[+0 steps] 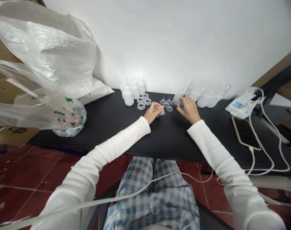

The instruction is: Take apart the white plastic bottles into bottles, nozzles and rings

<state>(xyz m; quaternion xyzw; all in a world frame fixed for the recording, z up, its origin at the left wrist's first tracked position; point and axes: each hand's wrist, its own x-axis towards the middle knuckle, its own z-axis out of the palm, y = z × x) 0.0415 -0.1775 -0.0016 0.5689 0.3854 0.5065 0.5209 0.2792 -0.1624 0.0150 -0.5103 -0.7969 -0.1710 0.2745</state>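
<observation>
Left hand (153,113) pinches a small translucent ridged plastic piece (162,112) mid-frame; right hand (190,110) curves over clear plastic domed covers (176,98), its thumb apart from the fingers, its grip impossible to tell. Near both, right of centre, clear teat-shaped pieces (169,109), and left of centre, translucent plastic rings (141,108), lie loose, apparently unfitted. Farther off, left of centre, uncovered white bottles (129,98) seem unassembled; right of centre, dome-topped white bottles (203,101) look finished.
</observation>
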